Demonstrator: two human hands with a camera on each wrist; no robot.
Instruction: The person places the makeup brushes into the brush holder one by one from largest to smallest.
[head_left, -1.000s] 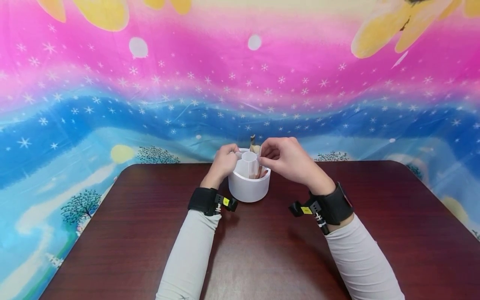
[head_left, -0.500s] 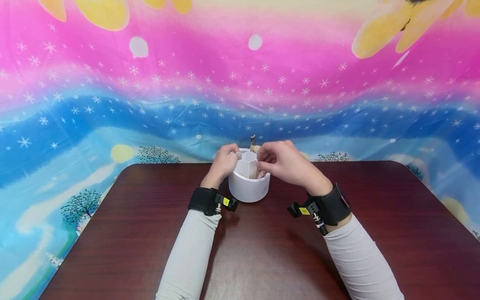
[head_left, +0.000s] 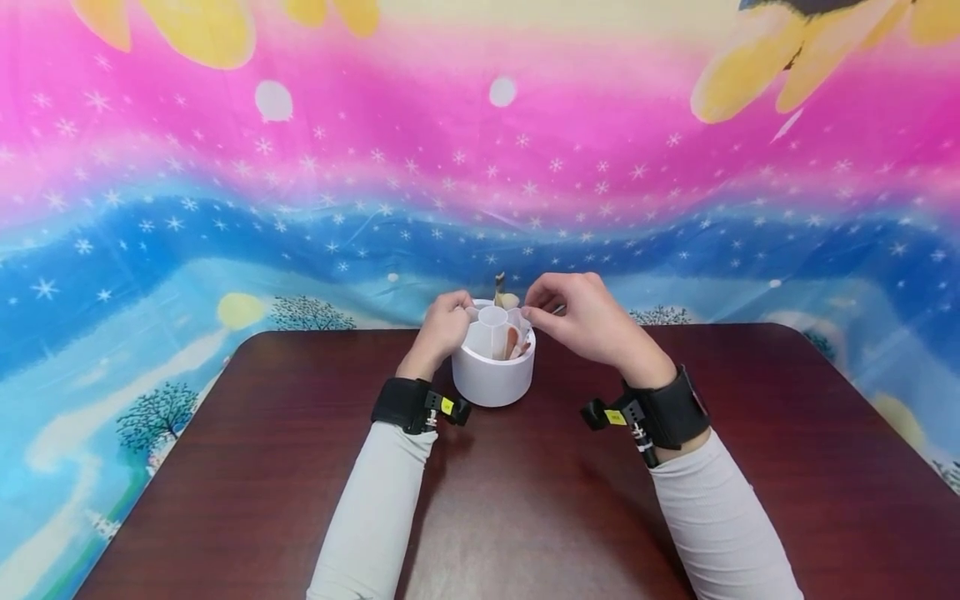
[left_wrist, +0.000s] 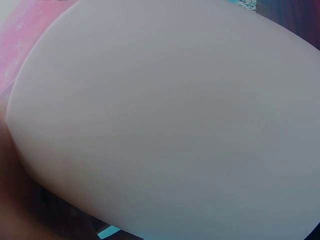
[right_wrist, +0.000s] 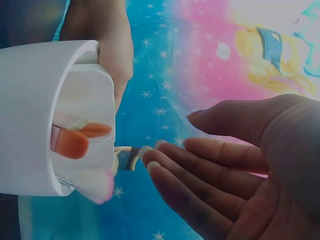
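Note:
A white round makeup brush holder (head_left: 492, 383) with a divided insert stands upright on the table in the head view. My left hand (head_left: 444, 325) grips its left rim; the holder's white wall (left_wrist: 170, 120) fills most of the left wrist view. Inside, an orange-brown brush head (right_wrist: 73, 144) leans beside a second brown one (right_wrist: 96, 130). A pale, pink-tipped brush (right_wrist: 95, 186) and a dark-tipped brush (right_wrist: 128, 158) stick out past the rim. My right hand (right_wrist: 225, 170) is just beyond the openings, thumb apart from nearly straight fingers, holding nothing.
The dark red-brown table (head_left: 495, 517) lies under both forearms. A printed cloth backdrop (head_left: 420, 192) hangs right behind the table's far edge, close behind the holder. Each wrist carries a black strap with a camera.
My right hand dipped to the holder's right compartments, then drew back slightly up and right, uncovering the brown brush heads. The left hand keeps its grip. The head view shifted slightly.

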